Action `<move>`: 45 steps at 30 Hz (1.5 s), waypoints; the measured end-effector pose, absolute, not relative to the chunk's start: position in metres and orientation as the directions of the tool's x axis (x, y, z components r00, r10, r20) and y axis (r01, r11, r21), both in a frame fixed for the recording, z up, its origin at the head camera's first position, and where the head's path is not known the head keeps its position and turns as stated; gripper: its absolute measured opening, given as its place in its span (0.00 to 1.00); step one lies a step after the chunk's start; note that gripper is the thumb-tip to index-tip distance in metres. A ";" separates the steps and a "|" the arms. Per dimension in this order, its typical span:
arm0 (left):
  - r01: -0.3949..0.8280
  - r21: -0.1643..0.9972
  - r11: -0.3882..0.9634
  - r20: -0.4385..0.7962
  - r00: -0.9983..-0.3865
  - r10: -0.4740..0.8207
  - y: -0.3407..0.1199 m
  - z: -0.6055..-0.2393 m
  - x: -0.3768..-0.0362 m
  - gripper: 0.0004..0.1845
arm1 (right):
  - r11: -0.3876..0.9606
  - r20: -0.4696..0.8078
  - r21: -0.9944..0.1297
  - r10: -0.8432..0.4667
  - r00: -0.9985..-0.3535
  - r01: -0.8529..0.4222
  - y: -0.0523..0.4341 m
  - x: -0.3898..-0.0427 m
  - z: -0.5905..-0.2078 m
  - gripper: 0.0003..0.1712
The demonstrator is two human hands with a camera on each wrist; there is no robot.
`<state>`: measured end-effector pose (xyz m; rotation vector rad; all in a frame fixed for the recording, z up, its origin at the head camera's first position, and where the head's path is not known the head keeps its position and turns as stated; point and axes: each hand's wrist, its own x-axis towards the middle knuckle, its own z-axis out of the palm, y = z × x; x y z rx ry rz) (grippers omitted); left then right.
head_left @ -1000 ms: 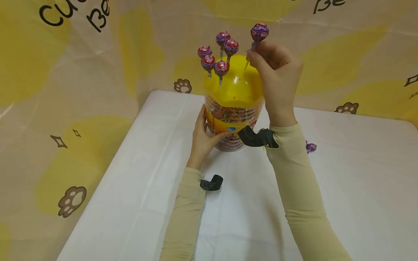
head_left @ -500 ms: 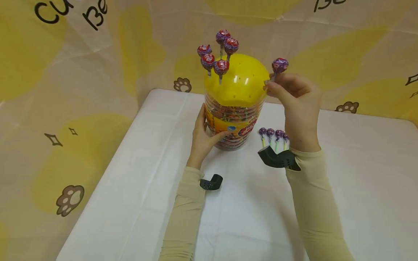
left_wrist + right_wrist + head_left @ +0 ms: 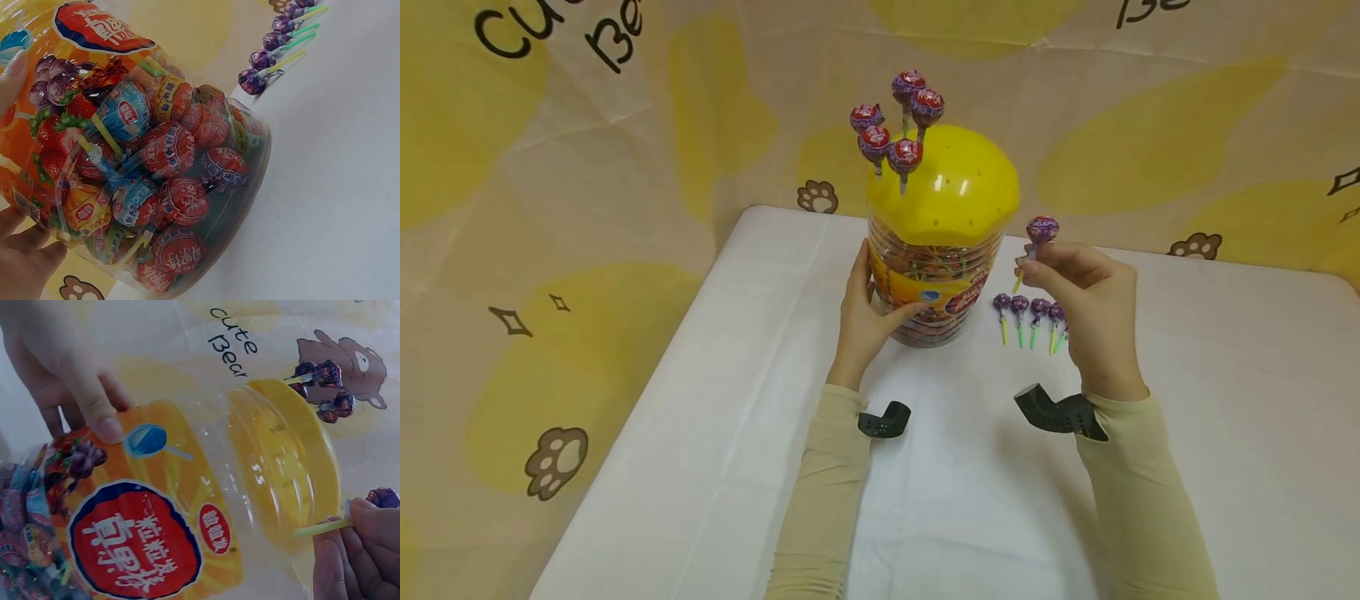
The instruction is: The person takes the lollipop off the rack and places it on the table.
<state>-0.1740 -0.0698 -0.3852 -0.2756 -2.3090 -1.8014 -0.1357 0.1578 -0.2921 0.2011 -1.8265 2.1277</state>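
Observation:
A clear ribbed jar (image 3: 917, 271) with an orange label stands on the table, packed with wrapped lollipops (image 3: 169, 150). My left hand (image 3: 868, 325) holds it from the left, thumb across the front and fingers round the side. On top is a yellow domed lid (image 3: 966, 187) dotted with small holes; several purple-and-red lollipops (image 3: 906, 156) stick up from its left part. To the right of the jar, my right hand (image 3: 1097, 312) pinches a purple lollipop (image 3: 1042, 229) by its yellow stick, candy end up. In the right wrist view its stick (image 3: 322, 528) points towards the lid.
Right of the jar, several purple lollipops (image 3: 1019, 306) lie in a row on the white table (image 3: 775, 333), partly behind my right hand. A patterned cloth backdrop (image 3: 1150, 142) rises behind the table's far edge.
My right hand has moved down and right from above the lid, with the lollipop still pinched. The row on the table has come into sight. My left hand and the jar have stayed put.

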 end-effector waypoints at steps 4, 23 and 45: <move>0.276 0.931 0.240 0.278 -0.960 0.028 -0.071 -0.385 -0.174 0.57 | -0.095 0.277 -0.951 0.152 -0.949 -0.293 0.161 -0.131 -0.303 0.04; 0.253 0.936 0.244 0.255 -0.967 0.024 -0.069 -0.389 -0.176 0.56 | 0.239 0.009 -0.971 0.000 -1.000 -0.009 0.189 -0.109 -0.362 0.17; 0.272 0.935 0.228 0.272 -0.962 0.032 -0.071 -0.389 -0.178 0.58 | 0.444 -0.254 -0.879 -0.124 -0.959 0.175 0.205 -0.119 -0.401 0.14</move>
